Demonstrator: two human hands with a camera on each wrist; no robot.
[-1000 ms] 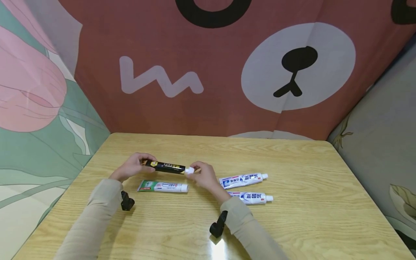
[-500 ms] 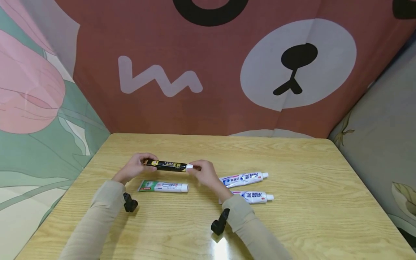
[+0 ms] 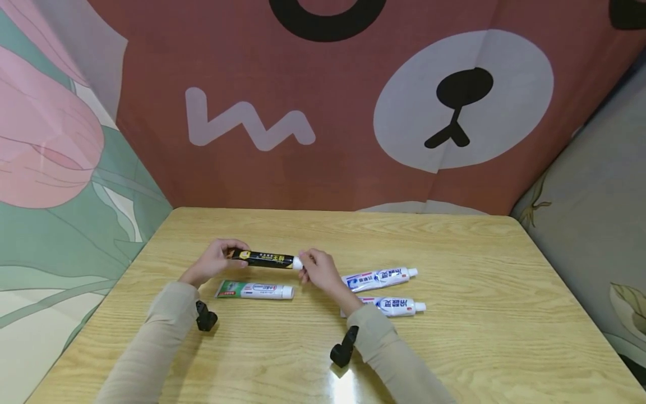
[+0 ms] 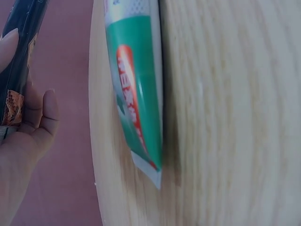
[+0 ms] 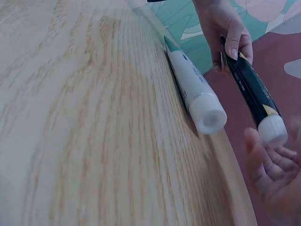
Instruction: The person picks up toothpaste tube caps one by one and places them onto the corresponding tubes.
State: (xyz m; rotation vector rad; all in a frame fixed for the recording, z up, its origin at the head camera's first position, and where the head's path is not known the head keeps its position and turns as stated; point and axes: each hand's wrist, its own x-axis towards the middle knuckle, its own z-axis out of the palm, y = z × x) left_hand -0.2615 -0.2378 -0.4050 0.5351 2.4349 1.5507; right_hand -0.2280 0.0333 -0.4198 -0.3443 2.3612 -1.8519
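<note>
A black toothpaste tube with gold markings (image 3: pixel 264 259) is held level above the table. My left hand (image 3: pixel 214 262) grips its tail end, thumb on the near side and fingers behind. At the other end is its white cap (image 5: pixel 273 131). Right beside that cap is my right hand (image 3: pixel 320 272), its thumb and loosely bent fingers spread around the cap's end without a visible pinch. Below the held tube, a green and white toothpaste tube (image 3: pixel 254 290) lies on the table, its cap pointing right.
Two white and blue toothpaste tubes (image 3: pixel 381 279) lie right of the right hand; the forearm partly covers the nearer one (image 3: pixel 393 306). The wooden table (image 3: pixel 484 348) meets a printed bear backdrop (image 3: pixel 343 168) at its far edge. Black wrist cameras (image 3: pixel 343 349) hang under both sleeves.
The right fingers held the cap half a second ago and now stand loosened at its end. The black tube has shifted slightly right with the left hand. The tubes on the table stay put.
</note>
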